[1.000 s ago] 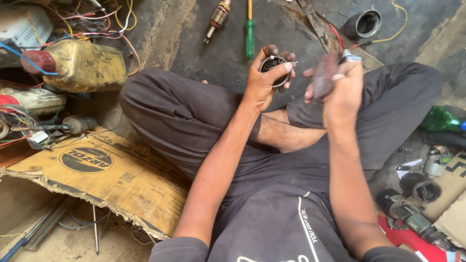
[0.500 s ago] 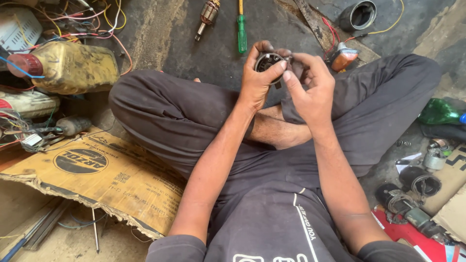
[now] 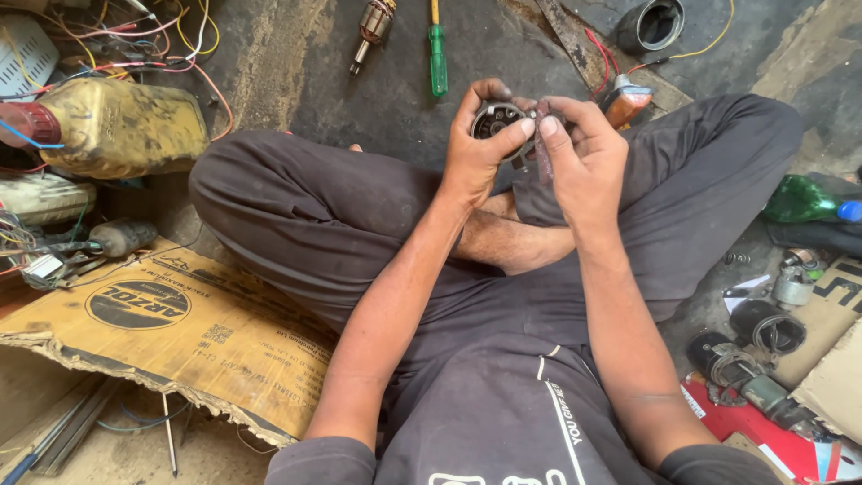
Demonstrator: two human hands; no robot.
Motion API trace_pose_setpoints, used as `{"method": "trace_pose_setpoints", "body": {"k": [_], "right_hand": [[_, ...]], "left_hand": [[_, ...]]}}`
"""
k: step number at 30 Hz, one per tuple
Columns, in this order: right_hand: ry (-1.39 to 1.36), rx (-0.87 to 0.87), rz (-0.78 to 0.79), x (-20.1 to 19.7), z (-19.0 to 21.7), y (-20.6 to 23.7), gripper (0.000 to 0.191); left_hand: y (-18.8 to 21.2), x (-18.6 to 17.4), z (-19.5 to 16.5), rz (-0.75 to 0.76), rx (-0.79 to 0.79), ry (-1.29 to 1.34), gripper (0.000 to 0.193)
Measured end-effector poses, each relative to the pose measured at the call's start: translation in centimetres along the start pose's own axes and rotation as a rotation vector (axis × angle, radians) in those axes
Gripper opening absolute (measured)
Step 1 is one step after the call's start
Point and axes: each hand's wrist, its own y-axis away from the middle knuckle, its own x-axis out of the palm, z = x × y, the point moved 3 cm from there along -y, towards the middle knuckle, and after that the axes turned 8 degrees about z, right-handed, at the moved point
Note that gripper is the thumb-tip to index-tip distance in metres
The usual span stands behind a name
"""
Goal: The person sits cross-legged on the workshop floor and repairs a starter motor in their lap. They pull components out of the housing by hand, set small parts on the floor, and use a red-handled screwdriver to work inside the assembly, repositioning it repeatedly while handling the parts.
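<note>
Small round metal motor part (image 3: pixel 496 121) held up over the crossed legs, looks dense and rigid, likely greasy, so best pinched by its rim; left hand (image 3: pixel 476 153) is wrapped round it, thumb across the face; right hand (image 3: pixel 584 166) is closed on a slim dark tool (image 3: pixel 541 148) touching its edge; beyond on the floor, a green screwdriver (image 3: pixel 437 58) and an armature (image 3: pixel 373 29).

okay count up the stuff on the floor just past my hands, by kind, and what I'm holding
Screwdrivers, green handle: 1
Motor armatures: 1
Dark round housings: 1
Round metal part in left hand and right hand: 1
Total: 4
</note>
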Motion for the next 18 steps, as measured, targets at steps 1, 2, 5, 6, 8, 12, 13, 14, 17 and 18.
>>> {"method": "trace_pose_setpoints", "body": {"k": [1,2,5,6,8,12,13,14,17,18], "right_hand": [[-0.020,-0.003,-0.001,0.02,0.09,-0.02,0.019],[-0.041,-0.005,-0.002,0.16,0.15,0.05,0.018],[-0.015,0.001,-0.008,0.34,0.28,0.15,0.017],[0.010,0.003,-0.009,0.36,0.30,0.16,0.016],[-0.048,0.003,-0.024,0.44,0.20,0.17,0.015],[-0.078,0.018,-0.090,0.41,-0.09,0.22,0.014],[-0.042,0.020,-0.073,0.39,-0.02,0.33,0.014],[-0.008,0.015,-0.055,0.31,0.11,0.32,0.014],[0.011,0.031,0.011,0.18,0.60,0.37,0.015],[0.005,0.039,0.037,0.17,0.79,0.26,0.015]], "left_hand": [[0.14,0.16,0.01,0.003,0.004,0.004,0.042],[0.25,0.26,-0.05,0.006,0.007,0.005,0.041],[0.54,0.40,-0.05,-0.005,-0.010,-0.019,0.040],[0.58,0.50,-0.01,0.012,-0.007,-0.031,0.040],[0.82,0.60,0.05,0.043,-0.004,-0.057,0.041],[0.94,0.73,0.20,0.033,0.011,-0.099,0.040],[0.98,0.74,0.19,0.021,0.009,-0.073,0.040],[0.84,0.74,0.12,0.012,0.013,-0.048,0.040],[0.66,0.59,-0.33,-0.007,-0.013,0.085,0.039],[0.56,0.57,-0.56,0.020,-0.017,0.080,0.039]]}}
